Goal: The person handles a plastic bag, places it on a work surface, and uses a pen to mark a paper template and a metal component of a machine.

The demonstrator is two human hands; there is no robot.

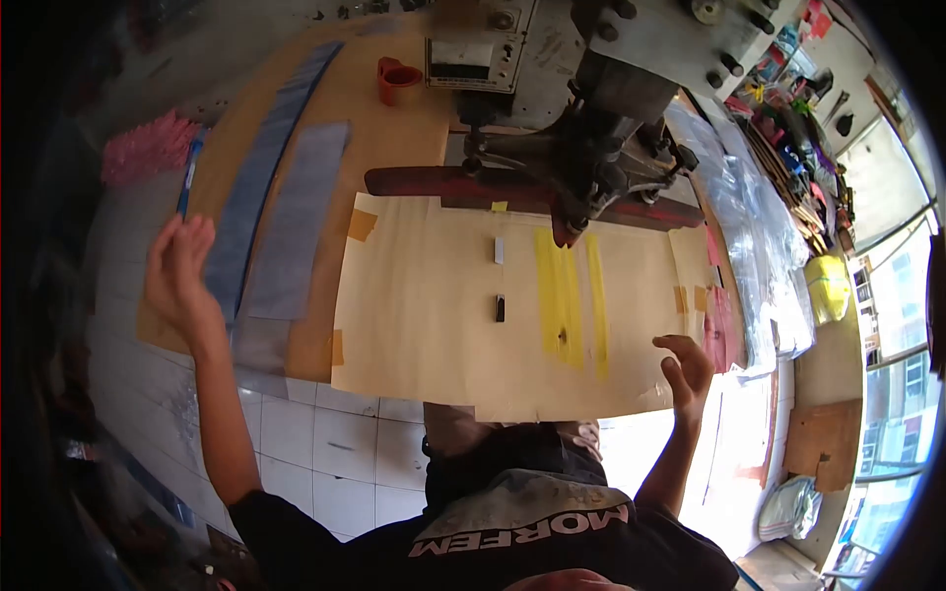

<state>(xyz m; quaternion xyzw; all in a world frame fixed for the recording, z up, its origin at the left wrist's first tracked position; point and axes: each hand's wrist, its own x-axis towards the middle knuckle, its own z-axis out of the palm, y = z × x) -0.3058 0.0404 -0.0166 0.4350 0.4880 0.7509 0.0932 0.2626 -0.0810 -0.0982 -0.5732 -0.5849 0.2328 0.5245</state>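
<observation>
My left hand [181, 274] is raised at the left side of the table, fingers loosely bent and nothing visible in them. It is nearest to a long blue plastic strip [258, 187]; a paler bluish plastic sheet [301, 222] lies beside that. My right hand [686, 370] hovers by the lower right corner of a cream board [424, 315], thumb and fingers apart, holding nothing. On the board are yellow tape strips [559, 305], a small black block [500, 308] and a small whitish block [499, 250]. Brown tape [363, 226] marks its edges.
A dark machine head [601, 148] with a red bar [414, 183] overhangs the board's far edge. Behind it stand a control box [480, 49] and a red ring-shaped holder [398, 81]. Clear plastic bags [754, 236] lie right; a pink bundle [150, 150] is far left.
</observation>
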